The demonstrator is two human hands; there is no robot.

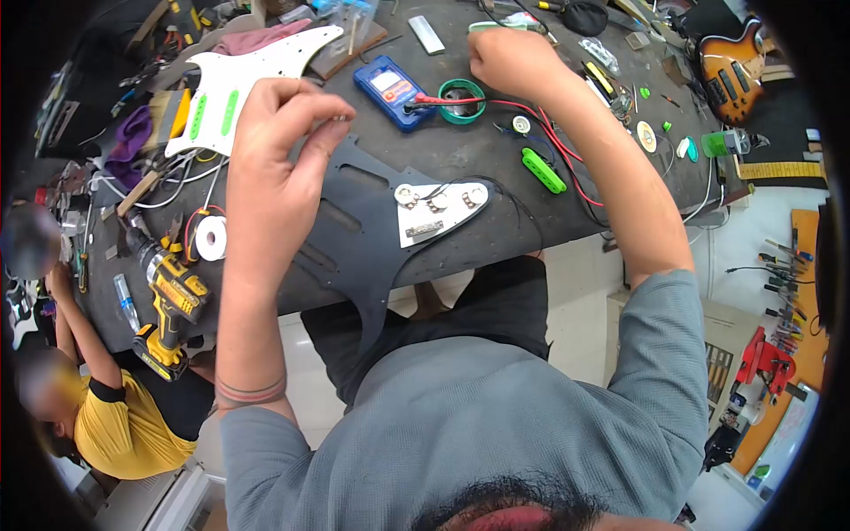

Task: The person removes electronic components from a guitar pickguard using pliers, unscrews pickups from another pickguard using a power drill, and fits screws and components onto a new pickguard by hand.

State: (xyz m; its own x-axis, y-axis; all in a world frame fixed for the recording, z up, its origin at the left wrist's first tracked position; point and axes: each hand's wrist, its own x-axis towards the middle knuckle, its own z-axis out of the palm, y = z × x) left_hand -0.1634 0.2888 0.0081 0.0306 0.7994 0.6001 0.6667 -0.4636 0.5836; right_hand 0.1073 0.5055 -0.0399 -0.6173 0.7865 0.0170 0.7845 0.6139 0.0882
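Observation:
My left hand [288,146] is raised over the left part of a dark pickguard [354,239], thumb and fingers pinched on a tiny object too small to name. A white control plate [440,211] with several round parts and dark wires lies on the pickguard's right side. At the back of the bench, my right hand [513,60] is closed beside a light green item [500,26]; its fingertips are hidden. Between the hands sit a blue meter [390,88] with red leads and a green ring-shaped container [461,102]. A bright green pickup [543,171] lies to the right.
A white pickguard [257,84] with green strips lies back left. A yellow drill [173,292] and a white tape roll [212,238] are at the left. A person in a yellow shirt [133,425] works at far left. A sunburst guitar [733,73] is at the right.

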